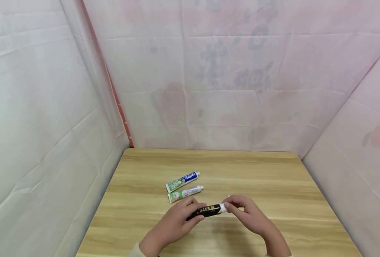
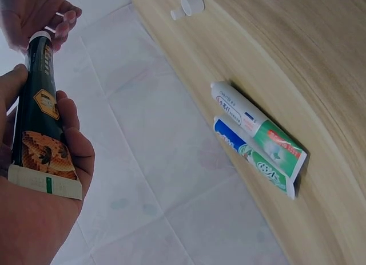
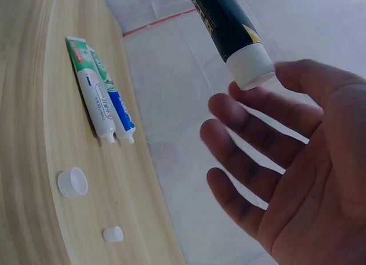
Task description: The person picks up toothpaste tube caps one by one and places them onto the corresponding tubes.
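My left hand (image 1: 178, 218) grips the body of a black toothpaste tube (image 1: 213, 210), holding it above the table with its white cap (image 3: 250, 66) pointing right. Honeycomb printing and a pale crimped end show on the tube in the left wrist view. The thumb and index finger of my right hand (image 1: 249, 216) pinch that cap, while the other fingers are spread apart. Beyond my left hand lie a white-and-green toothpaste tube (image 1: 190, 192) and a blue-and-green toothpaste tube (image 1: 182, 181), side by side with their narrow nozzles exposed.
On the wooden table (image 1: 138, 221) lie a larger white cap (image 3: 72, 182) and a smaller white cap (image 3: 113, 234), seen in both wrist views. Pale printed sheets (image 1: 222, 107) hang as walls at the back and both sides.
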The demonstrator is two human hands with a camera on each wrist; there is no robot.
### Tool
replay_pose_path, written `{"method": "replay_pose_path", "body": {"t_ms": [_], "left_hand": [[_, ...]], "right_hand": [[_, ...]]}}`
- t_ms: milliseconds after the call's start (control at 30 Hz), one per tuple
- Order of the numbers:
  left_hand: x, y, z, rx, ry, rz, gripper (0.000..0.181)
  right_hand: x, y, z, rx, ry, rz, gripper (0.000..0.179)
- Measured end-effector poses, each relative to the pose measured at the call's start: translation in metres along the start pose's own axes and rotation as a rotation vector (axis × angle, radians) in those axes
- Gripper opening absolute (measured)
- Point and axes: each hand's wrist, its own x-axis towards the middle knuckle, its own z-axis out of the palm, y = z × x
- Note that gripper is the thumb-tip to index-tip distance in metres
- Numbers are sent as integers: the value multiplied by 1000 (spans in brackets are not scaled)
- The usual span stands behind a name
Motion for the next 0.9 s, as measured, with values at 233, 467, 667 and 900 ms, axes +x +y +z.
{"method": "replay_pose_path", "body": {"t_ms": [233,467,667,900], "left_hand": [[3,-4,2,-8,-3,6,33],[2,-7,4,-34,-3,-8,33],[1,-9,4,-16,-13,-15,33],[-1,-13,5,4,-10,7,34]], "right_hand": [[0,4,-1,5,30,0,26],[-5,6,-1,-40,115,-79,26],[-5,10,4,-40,120,-194,33],[-1,11,6,-25,104,-213,24]]}}
